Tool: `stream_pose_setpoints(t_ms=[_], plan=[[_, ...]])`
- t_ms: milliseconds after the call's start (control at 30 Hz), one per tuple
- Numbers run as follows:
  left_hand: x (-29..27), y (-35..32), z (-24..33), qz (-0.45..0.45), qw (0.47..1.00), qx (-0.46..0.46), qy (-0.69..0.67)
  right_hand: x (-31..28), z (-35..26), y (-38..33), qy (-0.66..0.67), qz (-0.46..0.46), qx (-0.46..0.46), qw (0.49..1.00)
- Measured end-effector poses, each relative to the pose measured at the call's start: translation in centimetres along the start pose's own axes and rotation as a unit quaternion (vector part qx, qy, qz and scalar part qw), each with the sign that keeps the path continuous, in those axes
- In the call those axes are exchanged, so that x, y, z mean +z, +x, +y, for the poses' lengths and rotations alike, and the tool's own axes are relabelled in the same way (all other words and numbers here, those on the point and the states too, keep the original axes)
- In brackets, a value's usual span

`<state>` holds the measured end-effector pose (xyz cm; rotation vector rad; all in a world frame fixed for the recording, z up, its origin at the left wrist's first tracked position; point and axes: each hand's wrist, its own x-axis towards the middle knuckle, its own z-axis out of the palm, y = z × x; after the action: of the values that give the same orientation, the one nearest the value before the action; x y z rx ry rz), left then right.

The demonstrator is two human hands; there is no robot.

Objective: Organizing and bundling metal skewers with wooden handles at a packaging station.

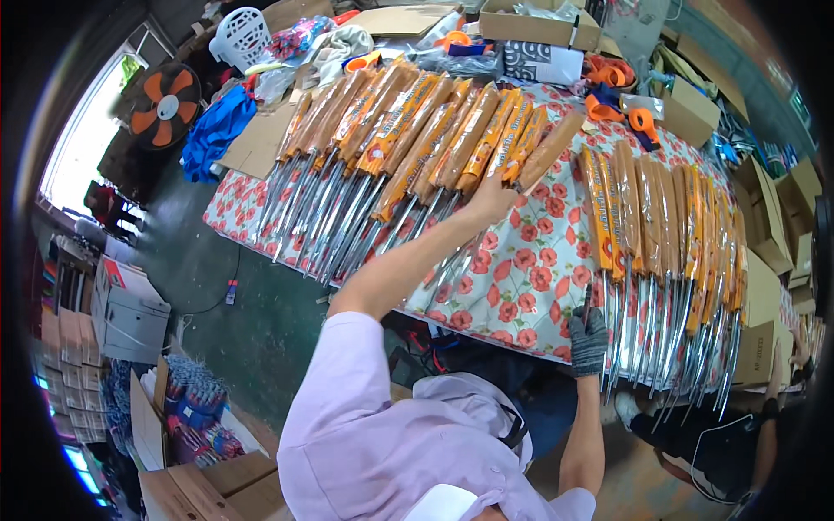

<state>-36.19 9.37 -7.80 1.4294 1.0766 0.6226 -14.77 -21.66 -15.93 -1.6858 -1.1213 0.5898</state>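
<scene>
My bare left hand [493,201] is closed at the lower end of an orange-wrapped rod [506,154], its fingertips partly hidden. Around it lies a slanted row of metal rods with orange and brown wrapped tops [408,117]. Just right of that hand, a plain brown wrapped top [553,149] sticks out at an angle. At the table's near edge, my right hand [588,340], in a grey knitted glove, is closed on a thin dark stick-like thing [587,300]. Beside it is a second row of similar wrapped rods [669,217], their metal ends hanging past the edge.
A floral cloth [526,278] covers the table. Orange tape dispensers [643,123], a cardboard box [539,24] and a white basket [243,39] stand along the back. A fan [165,108] is at left; another person's dark-clothed leg [730,451] shows at lower right.
</scene>
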Motion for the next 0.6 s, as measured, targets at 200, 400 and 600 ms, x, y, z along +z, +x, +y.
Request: stream_pose_setpoints(t_ms=[200, 400, 600], plan=[[-11.3, -10.2, 5.8, 0.07, 0.99, 0.045, -0.115, 2.4, -5.4, -0.9, -0.07, 0.013, -0.02, 0.997], [-26.5, -8.7, 4.7, 0.267, 0.954, 0.128, 0.05, 2.6, -3.5, -0.7, -0.255, 0.084, -0.135, 0.954], [-44.1, -7.6, -6.2, 0.208, 0.973, 0.005, 0.099, 3.2, -5.1, -0.2, -0.278, 0.089, -0.19, 0.938]])
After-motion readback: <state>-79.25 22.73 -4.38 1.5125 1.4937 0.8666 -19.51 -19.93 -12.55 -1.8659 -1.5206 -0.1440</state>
